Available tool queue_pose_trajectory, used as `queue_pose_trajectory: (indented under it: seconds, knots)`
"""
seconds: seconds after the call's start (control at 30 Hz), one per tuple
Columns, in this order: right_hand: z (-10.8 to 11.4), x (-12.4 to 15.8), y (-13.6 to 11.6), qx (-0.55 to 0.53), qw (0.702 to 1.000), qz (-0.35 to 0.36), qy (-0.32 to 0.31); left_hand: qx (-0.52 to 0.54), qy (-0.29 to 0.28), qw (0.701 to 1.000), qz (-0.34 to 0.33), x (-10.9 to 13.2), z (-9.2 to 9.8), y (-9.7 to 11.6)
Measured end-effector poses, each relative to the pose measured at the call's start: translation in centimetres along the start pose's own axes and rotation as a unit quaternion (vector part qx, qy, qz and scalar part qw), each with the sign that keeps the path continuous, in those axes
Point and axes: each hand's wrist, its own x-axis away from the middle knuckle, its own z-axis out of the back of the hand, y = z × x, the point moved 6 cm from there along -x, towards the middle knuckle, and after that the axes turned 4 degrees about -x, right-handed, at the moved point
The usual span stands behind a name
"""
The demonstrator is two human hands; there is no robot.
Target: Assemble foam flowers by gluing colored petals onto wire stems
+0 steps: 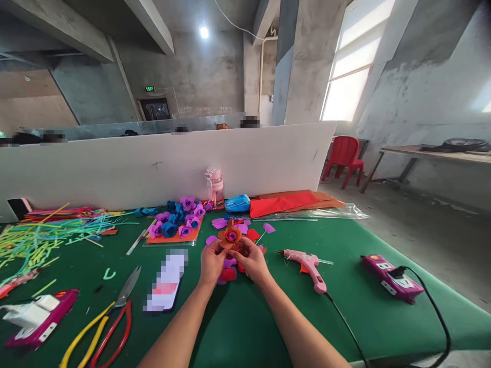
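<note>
Left hand (pixel 212 261) and right hand (pixel 252 260) pinching an orange flower (pixel 232 235) just below mid-frame, loose petals (pixel 229 275) around it on the green counter (pixel 238 327), glue gun (pixel 316 278) at right, scissors (pixel 129 289) and phone (pixel 166 283) lower left, purple-and-blue flowers (pixel 169 229) left of centre

Both forearms are bare and extend forward from the lower edge of the view, converging toward the middle. Left forearm (pixel 178 322) slants inward to the right; right forearm (pixel 301 317) slants inward to the left. Left hand (pixel 212 261) and right hand (pixel 252 259) are positioned close together, fingertips nearly meeting. On each, thumb and fingers are drawn together in a pinch. Wrists run roughly in line with the forearms. Remaining fingers are largely hidden.
</note>
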Motion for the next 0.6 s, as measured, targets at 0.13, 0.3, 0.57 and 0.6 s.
queue_pose_trajectory:
  seconds: [0.13,0.3,0.57,0.6]
  knots:
    - [0.1,0.0,-0.4,-0.008,1.000,-0.007,0.011,0.044,0.002,0.999,0.020,-0.2,0.0,-0.7]
    - [1.5,0.2,-1.1,-0.011,0.995,-0.012,0.095,0.061,0.009,0.998,0.008,-0.3,0.3,-0.9]
    - [2.3,0.6,-3.4,0.011,0.989,0.057,0.138,0.048,0.005,0.999,-0.011,-0.4,0.2,-1.3]
    - [2.2,0.7,-3.5,0.013,0.989,0.058,0.133,0.049,0.006,0.999,-0.011,-0.4,0.2,-1.3]
